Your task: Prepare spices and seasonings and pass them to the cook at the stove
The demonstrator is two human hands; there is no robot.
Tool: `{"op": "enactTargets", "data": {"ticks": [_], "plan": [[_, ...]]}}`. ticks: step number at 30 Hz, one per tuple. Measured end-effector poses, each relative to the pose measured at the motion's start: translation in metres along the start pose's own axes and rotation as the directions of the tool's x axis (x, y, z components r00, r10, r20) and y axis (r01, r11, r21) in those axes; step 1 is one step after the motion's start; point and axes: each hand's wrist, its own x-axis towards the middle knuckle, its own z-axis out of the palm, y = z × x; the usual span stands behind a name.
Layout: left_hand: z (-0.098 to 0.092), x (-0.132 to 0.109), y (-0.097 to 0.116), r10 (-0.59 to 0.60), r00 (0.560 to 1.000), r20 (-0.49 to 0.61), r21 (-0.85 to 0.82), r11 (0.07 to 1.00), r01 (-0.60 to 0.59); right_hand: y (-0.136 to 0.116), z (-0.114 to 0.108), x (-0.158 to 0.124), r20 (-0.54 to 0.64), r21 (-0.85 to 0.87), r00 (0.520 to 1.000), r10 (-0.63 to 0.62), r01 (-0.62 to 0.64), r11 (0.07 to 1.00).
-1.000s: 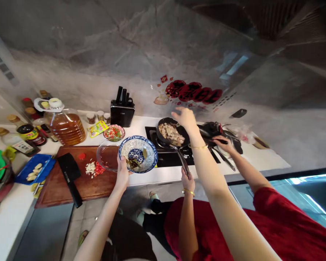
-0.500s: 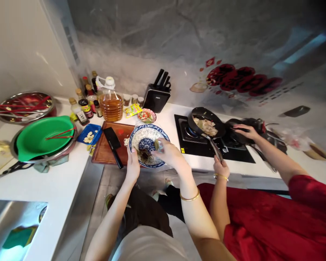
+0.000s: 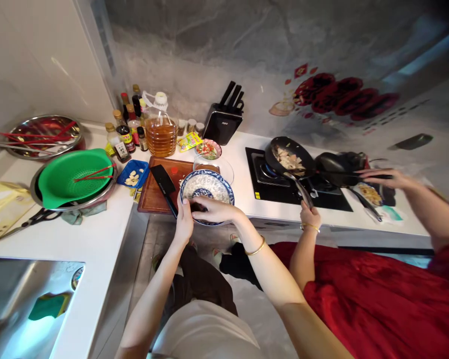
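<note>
My left hand (image 3: 185, 219) is closed on the left rim of a blue-and-white patterned bowl (image 3: 217, 184), tilted toward me above the counter's front edge. Inside its near side lies a small heap of dark dried pieces (image 3: 197, 205), too small to name. Over that heap, my right hand (image 3: 215, 208) reaches into the bowl with fingers curled together; its fingertips are partly hidden, so what they pinch does not show. Behind and left of the bowl is a wooden cutting board (image 3: 149, 197) with a black cleaver (image 3: 165, 187) on it.
To the right, a co-worker in red grips a frying pan (image 3: 290, 157) of meat on the stove and holds a black spatula (image 3: 359, 174). Bottles, an oil jug (image 3: 161, 132) and a knife block (image 3: 223, 122) line the wall. A green colander (image 3: 77, 177) stands left.
My right hand has moved down and left inside the bowl, to the dark pieces; a greenish piece at its fingers no longer shows. The co-worker's right hand now holds the spatula over the pan.
</note>
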Motion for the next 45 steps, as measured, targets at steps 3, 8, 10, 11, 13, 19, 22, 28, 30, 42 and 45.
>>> {"op": "enactTargets", "data": {"ticks": [3,8,10,11,13,19,22,28,30,42,45], "plan": [[0.0,0.008,-0.003,-0.002,1.0,0.022,-0.002,1.0,0.002,0.006,0.003,-0.003,0.015,0.06,1.0,0.008,-0.008,0.998],[0.001,0.017,-0.001,0.052,0.999,-0.012,0.085,0.995,-0.051,0.012,0.023,-0.007,-0.075,-0.027,0.994,0.076,-0.078,0.997],[0.0,0.017,0.0,0.004,1.0,-0.021,0.106,0.994,-0.002,0.016,0.033,-0.005,-0.161,-0.104,0.983,0.086,-0.104,0.989],[0.0,0.018,0.0,-0.008,1.0,-0.025,0.112,0.994,0.011,0.018,0.037,-0.005,-0.192,-0.133,0.978,0.075,-0.102,0.986],[-0.001,0.02,-0.002,-0.01,1.0,-0.028,0.11,0.994,0.013,0.021,0.042,-0.004,-0.227,-0.159,0.973,0.034,-0.072,0.985],[0.003,0.033,-0.006,-0.202,0.979,-0.036,0.065,0.977,0.205,0.024,0.026,-0.013,-0.318,0.006,0.938,0.14,-0.146,0.989],[0.009,0.037,-0.004,-0.271,0.963,-0.012,0.092,0.958,0.271,0.027,0.015,-0.019,-0.377,0.043,0.907,0.188,-0.185,0.982],[0.029,0.043,-0.003,-0.257,0.965,0.06,0.03,0.966,0.256,0.043,-0.004,-0.029,-0.45,0.152,0.857,0.253,-0.206,0.967],[0.038,0.044,-0.003,-0.25,0.964,0.086,0.013,0.968,0.25,0.051,-0.012,-0.034,-0.458,0.191,0.85,0.262,-0.194,0.962],[0.133,0.056,-0.006,-0.222,0.948,0.229,-0.018,0.973,0.232,0.136,-0.139,-0.133,-0.858,0.317,0.394,0.329,-0.096,0.943],[0.16,0.058,-0.007,-0.218,0.944,0.249,-0.043,0.971,0.235,0.166,-0.217,-0.17,-0.945,0.196,0.16,0.285,-0.419,0.886]]}}
